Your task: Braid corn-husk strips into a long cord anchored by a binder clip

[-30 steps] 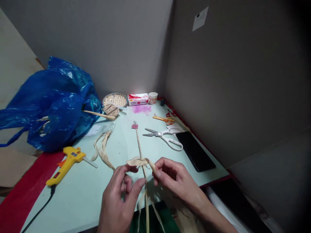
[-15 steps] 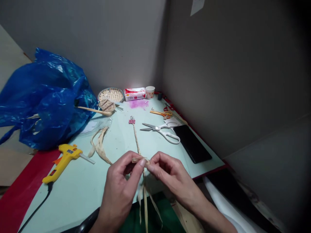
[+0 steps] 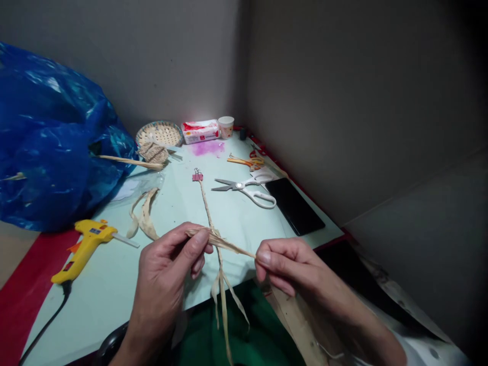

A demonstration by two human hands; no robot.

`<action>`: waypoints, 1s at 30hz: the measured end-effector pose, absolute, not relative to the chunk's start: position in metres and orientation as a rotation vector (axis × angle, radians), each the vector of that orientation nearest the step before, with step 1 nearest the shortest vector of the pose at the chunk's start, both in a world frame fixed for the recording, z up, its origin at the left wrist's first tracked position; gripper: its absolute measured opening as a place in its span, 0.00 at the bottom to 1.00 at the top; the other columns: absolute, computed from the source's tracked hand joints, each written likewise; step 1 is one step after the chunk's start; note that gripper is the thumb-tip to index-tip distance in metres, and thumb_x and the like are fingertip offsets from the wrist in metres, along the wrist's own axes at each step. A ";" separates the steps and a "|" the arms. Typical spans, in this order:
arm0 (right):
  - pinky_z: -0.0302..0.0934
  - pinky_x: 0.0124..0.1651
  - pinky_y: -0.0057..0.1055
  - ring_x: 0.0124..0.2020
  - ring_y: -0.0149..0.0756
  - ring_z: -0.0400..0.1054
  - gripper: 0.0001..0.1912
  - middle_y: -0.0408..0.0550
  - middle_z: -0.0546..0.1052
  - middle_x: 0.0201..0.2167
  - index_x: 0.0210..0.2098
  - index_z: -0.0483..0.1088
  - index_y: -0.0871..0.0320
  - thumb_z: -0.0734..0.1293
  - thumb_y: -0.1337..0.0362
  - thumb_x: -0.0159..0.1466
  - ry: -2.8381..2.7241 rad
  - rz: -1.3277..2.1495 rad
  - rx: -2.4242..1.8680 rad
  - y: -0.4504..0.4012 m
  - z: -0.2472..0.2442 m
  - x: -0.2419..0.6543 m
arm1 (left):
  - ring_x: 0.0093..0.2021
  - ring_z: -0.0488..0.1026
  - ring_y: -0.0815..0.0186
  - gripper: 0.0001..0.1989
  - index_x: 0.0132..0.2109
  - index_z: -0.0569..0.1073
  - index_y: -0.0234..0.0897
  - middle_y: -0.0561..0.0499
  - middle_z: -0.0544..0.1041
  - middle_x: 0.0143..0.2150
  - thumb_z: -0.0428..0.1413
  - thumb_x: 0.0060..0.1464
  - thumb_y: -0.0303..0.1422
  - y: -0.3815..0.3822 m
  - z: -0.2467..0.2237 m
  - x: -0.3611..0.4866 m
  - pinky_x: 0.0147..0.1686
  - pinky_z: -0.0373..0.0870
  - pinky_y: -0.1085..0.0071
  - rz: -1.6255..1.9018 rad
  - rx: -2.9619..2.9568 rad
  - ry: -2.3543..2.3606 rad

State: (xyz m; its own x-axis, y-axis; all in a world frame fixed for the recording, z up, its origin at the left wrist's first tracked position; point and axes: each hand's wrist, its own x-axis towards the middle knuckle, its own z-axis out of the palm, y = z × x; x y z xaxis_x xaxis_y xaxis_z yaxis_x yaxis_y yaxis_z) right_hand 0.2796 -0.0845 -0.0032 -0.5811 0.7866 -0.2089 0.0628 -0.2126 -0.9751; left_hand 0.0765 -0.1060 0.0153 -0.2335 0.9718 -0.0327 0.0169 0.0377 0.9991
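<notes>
My left hand (image 3: 173, 264) pinches one end of a dry, straw-coloured husk strip (image 3: 229, 244) between thumb and fingers. At the strip's other end, my right hand (image 3: 284, 262) is closed on it, so it stretches between the two. Beneath the strip runs a thin braided husk cord (image 3: 206, 203). A pink binder clip (image 3: 197, 176) grips its far end on the table. Loose husk tails (image 3: 224, 305) hang from its near end over the table edge. Whether strip and cord are joined cannot be made out.
White-handled scissors (image 3: 244, 190) lie open beside a black phone (image 3: 295, 206). A yellow glue gun (image 3: 82, 249) and loose husk pieces (image 3: 147, 213) are on the left, below a blue plastic bag (image 3: 57, 147). Behind stand a woven basket (image 3: 160, 133), tissue pack (image 3: 201, 132) and paper cup (image 3: 226, 128).
My hands have moved apart, the right one going rightwards, and the husk strip now stretches between them. The view has shifted slightly, bringing the table items higher and further left.
</notes>
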 end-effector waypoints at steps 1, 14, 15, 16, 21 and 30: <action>0.50 0.27 0.28 0.20 0.28 0.54 0.20 0.39 0.63 0.15 0.28 0.72 0.59 0.59 0.53 0.69 -1.611 1.819 -1.026 -0.085 0.001 0.285 | 0.22 0.61 0.73 0.07 0.30 0.75 0.38 0.56 0.69 0.23 0.59 0.53 0.35 -0.108 0.016 0.079 0.21 0.57 0.76 1.344 1.135 1.449; 0.53 0.29 0.25 0.25 0.28 0.59 0.14 0.40 0.65 0.24 0.39 0.72 0.55 0.56 0.59 0.72 -1.709 1.448 -1.044 -0.092 -0.001 0.259 | 0.33 0.72 0.65 0.06 0.39 0.77 0.43 0.54 0.77 0.36 0.57 0.56 0.35 -0.117 0.012 0.082 0.34 0.64 0.70 1.092 1.740 1.745; 0.52 0.28 0.26 0.24 0.28 0.57 0.14 0.40 0.64 0.23 0.38 0.71 0.55 0.56 0.58 0.71 -1.649 1.430 -1.104 -0.091 -0.006 0.261 | 0.32 0.70 0.65 0.06 0.38 0.76 0.42 0.54 0.76 0.35 0.57 0.56 0.37 -0.118 0.007 0.076 0.34 0.63 0.70 1.029 1.777 1.856; 0.50 0.27 0.26 0.23 0.28 0.55 0.16 0.39 0.62 0.22 0.36 0.70 0.55 0.56 0.55 0.71 -1.595 1.419 -1.151 -0.091 -0.010 0.265 | 0.32 0.69 0.65 0.07 0.36 0.75 0.41 0.53 0.75 0.34 0.56 0.56 0.39 -0.120 0.000 0.070 0.33 0.62 0.69 0.920 1.825 1.924; 0.46 0.25 0.27 0.22 0.28 0.51 0.23 0.39 0.58 0.21 0.28 0.66 0.57 0.54 0.50 0.71 -1.499 1.543 -1.174 -0.091 -0.027 0.274 | 0.40 0.67 0.59 0.08 0.37 0.70 0.39 0.51 0.71 0.36 0.53 0.58 0.39 -0.127 -0.025 0.062 0.40 0.61 0.63 0.439 1.945 1.800; 0.51 0.30 0.26 0.26 0.28 0.56 0.14 0.39 0.63 0.26 0.32 0.63 0.56 0.58 0.55 0.70 -1.467 1.548 -1.148 -0.096 -0.030 0.260 | 0.30 0.64 0.66 0.09 0.32 0.68 0.39 0.55 0.68 0.28 0.52 0.58 0.38 -0.127 -0.016 0.068 0.32 0.60 0.70 0.587 1.458 1.666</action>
State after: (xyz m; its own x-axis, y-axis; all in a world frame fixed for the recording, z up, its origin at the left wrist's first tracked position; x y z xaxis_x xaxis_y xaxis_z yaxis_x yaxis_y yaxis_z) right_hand 0.2604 -0.0959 -0.0299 -0.3583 0.9243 -0.1314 0.0820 -0.1091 -0.9906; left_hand 0.0683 -0.1271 -0.0165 0.0129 0.9609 -0.2766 0.5757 0.2190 0.7878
